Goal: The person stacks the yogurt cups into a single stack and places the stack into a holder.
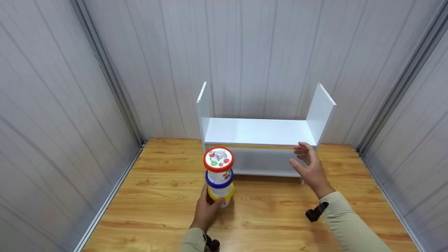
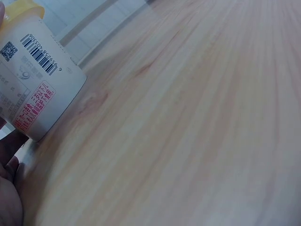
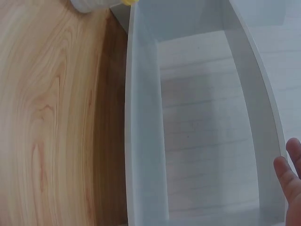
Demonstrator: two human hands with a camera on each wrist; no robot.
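Three white tubs stand in one stack in the head view: a red-lidded tub with fruit pictures on top, a blue-lidded tub in the middle, a yellow-lidded tub lowest. My left hand grips the lowest tub, its thumb on the near side. A barcode and red print show on that tub in the left wrist view; its base is at or close to the tabletop. Empty, my right hand hovers before the right end of a white two-tier shelf, fingers apart and loosely bent.
The shelf has upright side panels and a lower tier, and stands toward the back of the wooden table. Pale panelled walls close in the back and both sides. The stack is in front of the shelf's left end.
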